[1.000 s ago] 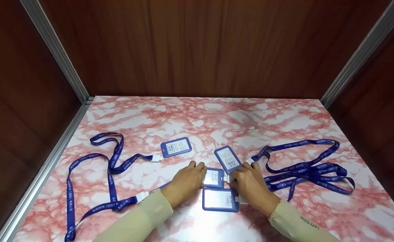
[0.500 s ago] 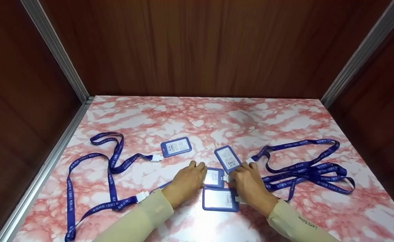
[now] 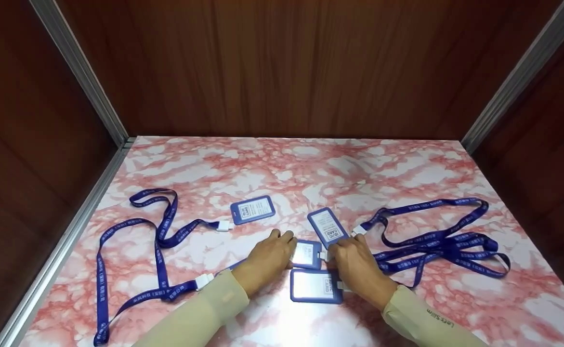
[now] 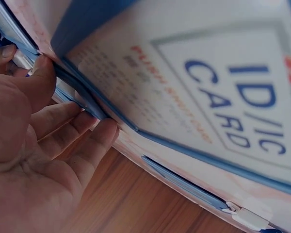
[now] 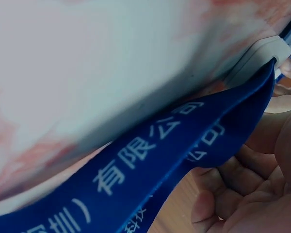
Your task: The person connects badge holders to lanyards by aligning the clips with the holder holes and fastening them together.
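A blue-framed ID card holder (image 3: 307,254) lies in front of me between both hands. My left hand (image 3: 269,258) pinches its left end; in the left wrist view the thumb and fingertips close on the blue edge. At the holder's slotted right end, my right hand (image 3: 356,265) pinches a white lanyard clip (image 3: 324,256), its fingertips partly hidden in the head view. The right wrist view has a blue printed lanyard (image 5: 145,145) running past the curled fingers. Another card holder (image 4: 199,87) looms large beside the left hand; in the head view the left forearm mostly covers it.
One card holder (image 3: 316,286) lies just nearer me, and a tilted one (image 3: 326,226) touches the right fingertips' area. Farther left is another holder (image 3: 253,210) beside a white clip (image 3: 223,226). Blue lanyards (image 3: 159,260) spread left, with more lanyards (image 3: 448,248) bunched right. Wooden panels (image 3: 291,67) enclose the marbled table (image 3: 291,168).
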Tool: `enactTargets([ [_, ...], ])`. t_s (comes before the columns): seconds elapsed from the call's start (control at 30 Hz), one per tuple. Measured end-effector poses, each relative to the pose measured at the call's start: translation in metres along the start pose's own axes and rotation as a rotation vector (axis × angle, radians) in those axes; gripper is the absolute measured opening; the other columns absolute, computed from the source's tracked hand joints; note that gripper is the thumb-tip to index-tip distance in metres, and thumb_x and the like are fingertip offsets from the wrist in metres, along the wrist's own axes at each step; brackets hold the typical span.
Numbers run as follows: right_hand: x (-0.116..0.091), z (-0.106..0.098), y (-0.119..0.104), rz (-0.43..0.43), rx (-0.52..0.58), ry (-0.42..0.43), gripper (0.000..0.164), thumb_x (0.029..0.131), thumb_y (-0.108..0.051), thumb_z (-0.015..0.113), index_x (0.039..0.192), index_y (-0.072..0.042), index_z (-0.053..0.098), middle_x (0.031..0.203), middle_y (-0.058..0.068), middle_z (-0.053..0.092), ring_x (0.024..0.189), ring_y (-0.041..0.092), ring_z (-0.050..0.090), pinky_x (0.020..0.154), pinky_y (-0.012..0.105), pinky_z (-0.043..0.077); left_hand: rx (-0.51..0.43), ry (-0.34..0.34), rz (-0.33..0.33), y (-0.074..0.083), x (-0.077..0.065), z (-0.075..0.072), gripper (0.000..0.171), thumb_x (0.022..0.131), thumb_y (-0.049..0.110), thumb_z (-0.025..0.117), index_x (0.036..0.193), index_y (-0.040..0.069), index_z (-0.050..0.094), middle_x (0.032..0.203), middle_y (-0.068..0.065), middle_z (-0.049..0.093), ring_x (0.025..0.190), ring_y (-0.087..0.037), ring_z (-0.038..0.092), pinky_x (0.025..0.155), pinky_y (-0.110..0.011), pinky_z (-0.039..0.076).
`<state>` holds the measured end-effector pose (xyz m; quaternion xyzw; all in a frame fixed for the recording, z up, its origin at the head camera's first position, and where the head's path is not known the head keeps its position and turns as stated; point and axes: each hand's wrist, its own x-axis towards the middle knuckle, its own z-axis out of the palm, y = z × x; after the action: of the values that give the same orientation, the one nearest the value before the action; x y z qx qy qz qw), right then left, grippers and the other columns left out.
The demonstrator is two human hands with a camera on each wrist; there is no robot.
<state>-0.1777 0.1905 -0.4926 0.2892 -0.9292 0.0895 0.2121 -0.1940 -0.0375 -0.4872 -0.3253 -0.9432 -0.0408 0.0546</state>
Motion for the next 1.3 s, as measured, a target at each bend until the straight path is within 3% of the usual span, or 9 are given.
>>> enactTargets([
  [0.63, 0.0019, -0.0013, -0.0028, 0.000, 0.019, -0.050, 0.020, 0.068, 0.004, 0.086, 0.074, -0.007, 0.071, 0.080, 0.005, 0.069, 0.076, 0.024, 0.065, 0.074, 0.043, 0.043, -0.028, 0.057, 0.014, 0.0010, -0.0021, -0.0014, 0.045, 0.083, 0.022, 0.084, 0.120, 0.002, 0.068, 0.110, -0.006, 0.062, 0.092, -0.023, 0.055, 0.071, -0.031, 0.058],
  [0.83, 0.0032, -0.0001, -0.0050, -0.001, 0.020, -0.046, 0.019, 0.068, 0.001, 0.088, 0.073, -0.008, 0.072, 0.081, 0.004, 0.069, 0.078, 0.024, 0.066, 0.074, 0.043, 0.043, -0.046, 0.042, -0.001, 0.0022, -0.0020, -0.0007, 0.050, 0.082, 0.020, 0.085, 0.124, 0.001, 0.068, 0.116, -0.007, 0.063, 0.095, -0.024, 0.055, 0.075, -0.033, 0.059],
  [1.07, 0.0014, 0.0007, -0.0060, -0.013, 0.017, -0.020, 0.020, 0.068, -0.003, 0.086, 0.072, -0.009, 0.067, 0.075, 0.002, 0.064, 0.073, 0.023, 0.063, 0.073, 0.041, 0.041, -0.002, 0.037, -0.003, 0.0035, -0.0011, 0.0002, 0.051, 0.078, 0.025, 0.088, 0.119, 0.004, 0.068, 0.113, -0.005, 0.062, 0.094, -0.024, 0.055, 0.074, -0.032, 0.059],
  [1.3, 0.0006, 0.0001, -0.0049, -0.021, 0.012, -0.042, 0.019, 0.067, 0.003, 0.084, 0.072, -0.011, 0.073, 0.077, 0.002, 0.068, 0.075, 0.022, 0.064, 0.073, 0.043, 0.043, 0.027, -0.006, 0.004, 0.0038, -0.0011, -0.0012, 0.052, 0.083, 0.025, 0.084, 0.127, 0.003, 0.067, 0.118, -0.006, 0.062, 0.098, -0.025, 0.057, 0.077, -0.033, 0.059],
])
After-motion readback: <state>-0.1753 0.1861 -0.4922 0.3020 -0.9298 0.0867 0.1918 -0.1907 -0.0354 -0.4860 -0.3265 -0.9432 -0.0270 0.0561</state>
